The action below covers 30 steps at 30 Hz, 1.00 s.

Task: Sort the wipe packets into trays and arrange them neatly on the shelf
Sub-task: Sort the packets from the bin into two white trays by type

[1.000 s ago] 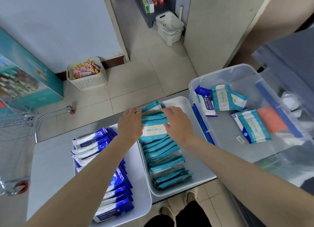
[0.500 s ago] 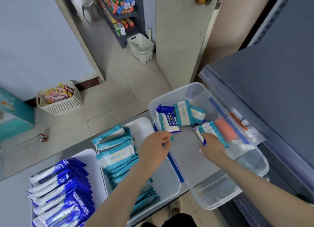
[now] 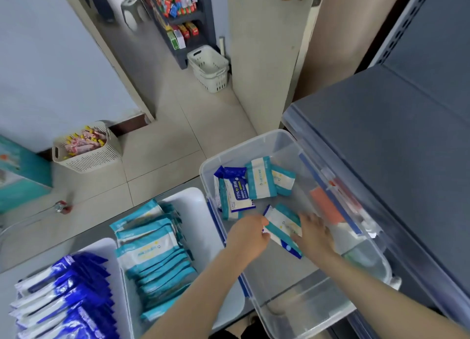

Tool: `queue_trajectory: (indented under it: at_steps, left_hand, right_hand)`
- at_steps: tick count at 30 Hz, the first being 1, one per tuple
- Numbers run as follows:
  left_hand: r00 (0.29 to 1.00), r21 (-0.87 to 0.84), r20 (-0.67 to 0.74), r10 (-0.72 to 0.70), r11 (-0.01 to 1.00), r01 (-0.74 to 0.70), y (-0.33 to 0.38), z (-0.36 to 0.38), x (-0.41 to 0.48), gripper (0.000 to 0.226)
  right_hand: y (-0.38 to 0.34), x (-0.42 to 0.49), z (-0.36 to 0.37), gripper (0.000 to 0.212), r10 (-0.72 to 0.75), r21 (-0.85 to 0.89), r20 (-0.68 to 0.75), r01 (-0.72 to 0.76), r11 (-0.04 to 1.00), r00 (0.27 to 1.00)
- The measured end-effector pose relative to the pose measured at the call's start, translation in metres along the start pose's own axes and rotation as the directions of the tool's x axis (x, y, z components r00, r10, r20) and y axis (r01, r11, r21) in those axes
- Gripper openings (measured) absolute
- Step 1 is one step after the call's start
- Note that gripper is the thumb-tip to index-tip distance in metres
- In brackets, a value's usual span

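Inside the clear plastic bin [image 3: 256, 141], my left hand [image 3: 248, 235] and my right hand [image 3: 314, 234] both hold a teal-and-white wipe packet [image 3: 281, 223], one at each end. Under it lies a dark blue packet edge [image 3: 292, 248]. Further back in the bin lie a blue 75% alcohol wipe packet [image 3: 235, 193] and two teal packets [image 3: 260, 177]. The white middle tray [image 3: 193, 201] holds a row of teal packets [image 3: 152, 247]. The white left tray [image 3: 105, 244] holds blue packets [image 3: 63, 298].
The grey shelf [image 3: 394, 145] stands to the right of the bin. An orange item [image 3: 326, 206] shows through the bin's far wall. On the floor are a basket of snacks [image 3: 86, 148] and white stacked baskets [image 3: 209, 68]. A cart handle [image 3: 61, 207] is at left.
Both hands left the teal row in the middle tray and reached into the clear bin. They now hold a teal packet there. My view swung right, toward the shelf.
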<state>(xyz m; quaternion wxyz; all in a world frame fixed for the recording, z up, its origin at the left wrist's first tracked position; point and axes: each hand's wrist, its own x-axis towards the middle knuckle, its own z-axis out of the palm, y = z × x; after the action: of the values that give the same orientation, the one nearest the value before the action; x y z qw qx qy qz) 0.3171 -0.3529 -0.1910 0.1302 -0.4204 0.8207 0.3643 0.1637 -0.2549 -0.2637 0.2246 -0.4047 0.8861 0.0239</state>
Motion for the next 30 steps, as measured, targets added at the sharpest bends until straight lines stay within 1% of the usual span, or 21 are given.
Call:
queue_trajectory:
  at_steps: [2, 3, 4, 6, 8, 9, 10, 12, 14, 16, 17, 19, 21, 23, 25, 28, 30]
  left_hand:
    - [0.999, 0.024, 0.035, -0.024, 0.999, 0.023, 0.004, 0.005, 0.01, 0.041]
    - [0.999, 0.027, 0.036, -0.029, 0.999, 0.028, 0.006, 0.007, 0.014, 0.043]
    - [0.999, 0.028, 0.025, -0.03, 0.999, 0.03, 0.008, 0.008, 0.018, 0.045]
    - [0.999, 0.0, -0.032, -0.025, 1.0, 0.025, 0.01, 0.008, 0.025, 0.051]
    - [0.997, -0.085, -0.063, -0.042, 0.996, 0.037, 0.009, 0.005, 0.03, 0.061]
    - [0.997, -0.148, -0.049, -0.065, 0.987, 0.057, 0.008, 0.002, 0.032, 0.063]
    - [0.996, -0.213, -0.022, -0.09, 0.973, 0.084, 0.007, -0.002, 0.033, 0.06]
    - [0.992, -0.311, 0.003, -0.123, 0.943, 0.118, 0.004, -0.008, 0.036, 0.041]
    - [0.989, -0.352, -0.037, -0.146, 0.928, 0.124, 0.001, -0.016, 0.035, 0.028]
    - [0.975, -0.387, -0.111, -0.191, 0.912, 0.134, -0.003, -0.027, 0.032, 0.025]
    - [0.965, -0.428, -0.146, -0.216, 0.894, 0.136, -0.006, -0.034, 0.03, 0.025]
    - [0.943, -0.526, -0.188, -0.273, 0.839, 0.138, -0.012, -0.048, 0.026, 0.023]
    - [0.926, -0.617, -0.213, -0.312, 0.778, 0.121, -0.018, -0.059, 0.021, 0.019]
    - [0.915, -0.707, -0.2, -0.35, 0.698, 0.113, -0.023, -0.066, 0.017, 0.015]
    - [0.907, -0.768, -0.164, -0.387, 0.628, 0.128, -0.025, -0.071, 0.013, 0.018]
    - [0.899, -0.81, -0.138, -0.416, 0.57, 0.14, -0.03, -0.074, 0.006, 0.025]
    - [0.889, -0.819, -0.133, -0.437, 0.555, 0.15, -0.033, -0.074, 0.001, 0.026]
  right_hand:
    - [0.001, 0.005, -0.003, 0.048, 0.021, -0.03, 0.028, -0.02, 0.999, 0.999]
    - [0.001, 0.006, -0.004, 0.043, 0.012, -0.031, 0.022, -0.011, 0.999, 1.0]
    - [0.0, 0.007, -0.005, 0.036, -0.007, 0.006, 0.005, 0.007, 1.0, 1.0]
    - [0.001, 0.007, -0.008, 0.024, -0.065, 0.167, -0.031, 0.069, 0.983, 0.997]
    - [-0.001, 0.006, -0.016, 0.025, -0.163, 0.322, -0.044, 0.169, 0.931, 0.986]
    - [-0.004, 0.005, -0.022, 0.025, -0.212, 0.373, -0.048, 0.215, 0.902, 0.976]
    - [-0.007, 0.005, -0.028, 0.025, -0.25, 0.413, -0.06, 0.252, 0.875, 0.966]
    - [-0.015, 0.011, -0.039, 0.023, -0.29, 0.486, -0.096, 0.299, 0.821, 0.952]
    - [-0.023, 0.024, -0.044, 0.028, -0.247, 0.612, -0.114, 0.264, 0.745, 0.962]
    - [-0.032, 0.041, -0.045, 0.032, -0.115, 0.755, -0.105, 0.154, 0.638, 0.988]
    - [-0.036, 0.052, -0.046, 0.033, -0.039, 0.786, -0.097, 0.1, 0.609, 0.995]
    - [-0.042, 0.072, -0.046, 0.03, 0.075, 0.769, -0.057, -0.005, 0.64, 0.996]
    - [-0.047, 0.09, -0.041, 0.03, 0.096, 0.708, 0.001, -0.068, 0.703, 0.995]
    - [-0.054, 0.101, -0.037, 0.028, 0.065, 0.663, 0.037, -0.073, 0.745, 0.997]
    - [-0.063, 0.105, -0.035, 0.023, 0.033, 0.643, 0.036, -0.048, 0.765, 0.999]
    - [-0.074, 0.106, -0.036, 0.022, 0.04, 0.576, 0.033, -0.052, 0.815, 0.999]
    - [-0.076, 0.106, -0.036, 0.02, 0.051, 0.548, 0.049, -0.07, 0.833, 0.997]
